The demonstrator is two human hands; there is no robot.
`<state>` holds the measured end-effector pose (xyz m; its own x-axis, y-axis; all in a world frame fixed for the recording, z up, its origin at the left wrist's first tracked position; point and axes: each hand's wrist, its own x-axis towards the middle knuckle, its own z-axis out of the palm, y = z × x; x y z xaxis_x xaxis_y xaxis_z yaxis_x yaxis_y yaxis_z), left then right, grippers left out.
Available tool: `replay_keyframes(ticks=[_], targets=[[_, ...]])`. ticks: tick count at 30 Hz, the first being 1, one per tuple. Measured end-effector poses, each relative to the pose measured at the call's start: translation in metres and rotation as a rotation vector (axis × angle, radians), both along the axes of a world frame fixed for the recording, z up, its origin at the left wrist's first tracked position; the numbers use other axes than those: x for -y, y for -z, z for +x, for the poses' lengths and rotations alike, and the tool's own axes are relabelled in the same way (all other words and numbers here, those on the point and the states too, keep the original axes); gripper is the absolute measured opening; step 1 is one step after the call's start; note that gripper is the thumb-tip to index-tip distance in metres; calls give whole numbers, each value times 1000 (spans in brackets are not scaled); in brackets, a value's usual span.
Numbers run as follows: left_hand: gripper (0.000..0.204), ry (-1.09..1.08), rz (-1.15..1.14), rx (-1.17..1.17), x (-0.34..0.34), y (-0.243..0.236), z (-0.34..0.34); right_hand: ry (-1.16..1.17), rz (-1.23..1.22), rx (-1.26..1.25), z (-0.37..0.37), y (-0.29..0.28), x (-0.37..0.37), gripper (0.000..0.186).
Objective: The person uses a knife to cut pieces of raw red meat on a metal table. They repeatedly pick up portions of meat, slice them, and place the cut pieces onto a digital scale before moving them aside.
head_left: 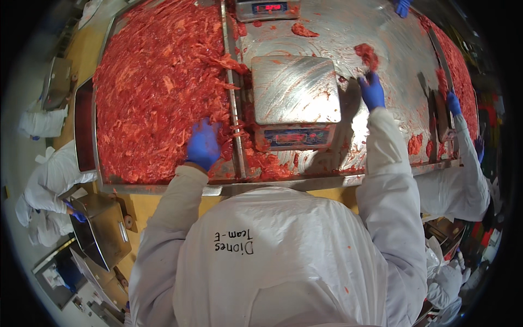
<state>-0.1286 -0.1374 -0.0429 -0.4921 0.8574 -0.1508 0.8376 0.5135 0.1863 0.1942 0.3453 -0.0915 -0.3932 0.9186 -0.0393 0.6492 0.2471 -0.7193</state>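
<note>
My left hand, in a blue glove, reaches into a deep spread of raw red meat strips at the left. Its fingertips are blurred and partly lost against the meat. Further right, my gloved right hand is over the steel worktop, its fingers apart. Just beyond its fingertips a blurred piece of raw meat shows; whether the two touch is unclear. Between my hands stands a scale with a bare, smeared steel plate and a lit display facing me.
A steel divider separates the meat from the worktop. A second scale stands at the far side. At right, a co-worker's gloved hand is beside another meat-filled section. Another gloved hand shows at the far edge.
</note>
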Motion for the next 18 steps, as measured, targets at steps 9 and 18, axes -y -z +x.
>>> replay_keyframes(ticks=[9, 18], targets=[[9, 116, 55, 305, -51, -56, -47, -55, -242, -116, 68, -7, 182, 43], [22, 41, 83, 187, -43, 35, -36, -30, -244, -98, 62, -18, 187, 43]])
